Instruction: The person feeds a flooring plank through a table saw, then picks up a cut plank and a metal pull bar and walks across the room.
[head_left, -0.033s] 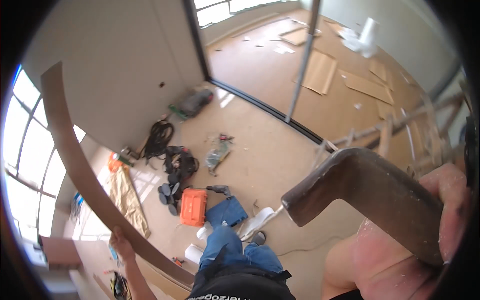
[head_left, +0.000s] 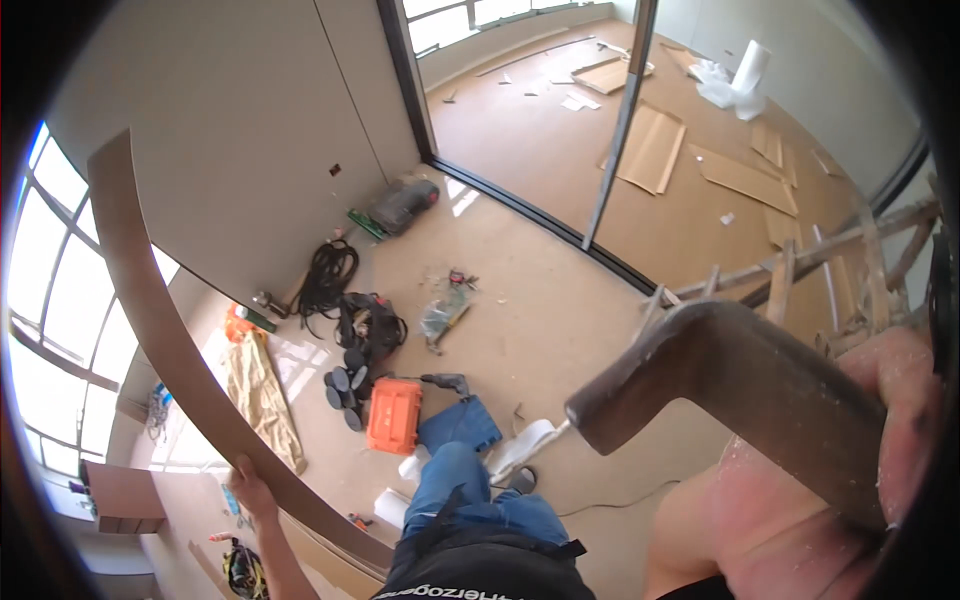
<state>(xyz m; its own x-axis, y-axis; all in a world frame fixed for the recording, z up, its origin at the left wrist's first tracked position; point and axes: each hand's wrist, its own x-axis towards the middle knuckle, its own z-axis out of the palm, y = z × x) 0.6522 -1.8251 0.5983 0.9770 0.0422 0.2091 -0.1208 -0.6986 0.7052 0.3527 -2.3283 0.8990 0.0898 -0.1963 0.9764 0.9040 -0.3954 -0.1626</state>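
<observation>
My left hand (head_left: 254, 492) is closed on the edge of a long, flat brown board (head_left: 180, 340). In the fisheye view the board curves from the upper left down to beside my body. Close to the camera at right, my right hand (head_left: 800, 530) wraps round a dark brown L-shaped piece (head_left: 750, 380), dusty and rounded at the bend. Its short arm points left and down. Part of the right hand lies behind the piece and at the dark rim; what kind of thing it is, I cannot make out.
Near my feet lie an orange case (head_left: 394, 415), a blue flat case (head_left: 460, 425) and a drill (head_left: 446, 382). Farther off are a black cable coil (head_left: 327, 275), a grey machine (head_left: 402, 206) and gold cloth (head_left: 262, 395). A wooden ladder (head_left: 780, 285) leans at right, past a dark-framed glass partition (head_left: 520, 215).
The room has shifted slightly right in view, as my head turned a little. Both hands keep their holds on the board and the brown L-shaped piece.
</observation>
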